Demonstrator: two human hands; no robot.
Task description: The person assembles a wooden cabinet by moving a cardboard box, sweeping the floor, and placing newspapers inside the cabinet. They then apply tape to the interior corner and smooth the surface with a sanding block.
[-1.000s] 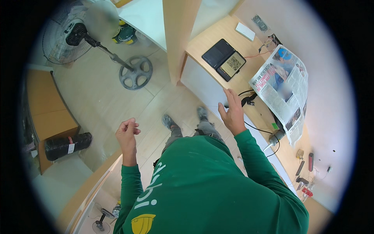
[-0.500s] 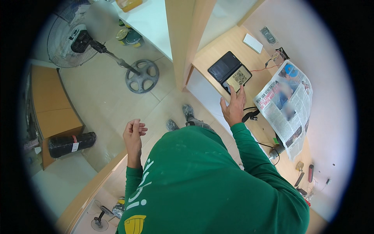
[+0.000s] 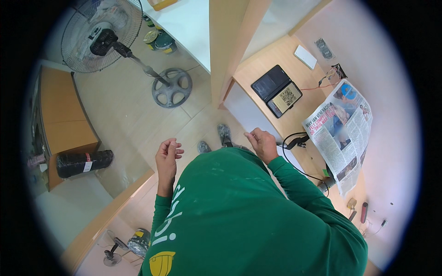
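Note:
My left hand (image 3: pixel 168 158) hangs in the air left of my body, its fingers loosely bent and apart with nothing between them. On the right, my right hand (image 3: pixel 263 145) is held beside the desk edge, fingers curled in together; no object shows in it. Nearest to that hand is a phone (image 3: pixel 285 100) in an open dark folding case, lying on the light wood desk (image 3: pixel 258 64) with a black-and-white square code on its lit screen. Black cable (image 3: pixel 289 138) loops beside the right wrist, next to a spread newspaper (image 3: pixel 340 131).
A wooden post (image 3: pixel 228 50) rises between the desk and a white table (image 3: pixel 184 27). A grey standing fan (image 3: pixel 171 88), paint cans (image 3: pixel 165 42) and a black wrapped roll (image 3: pixel 85 164) stand or lie on the left. Thin wires (image 3: pixel 322 85) come from the wall.
My right hand has drawn back from the phone, down and left off the desk, its fingers curling in. My left hand has shifted slightly right. The phone stays on the desk.

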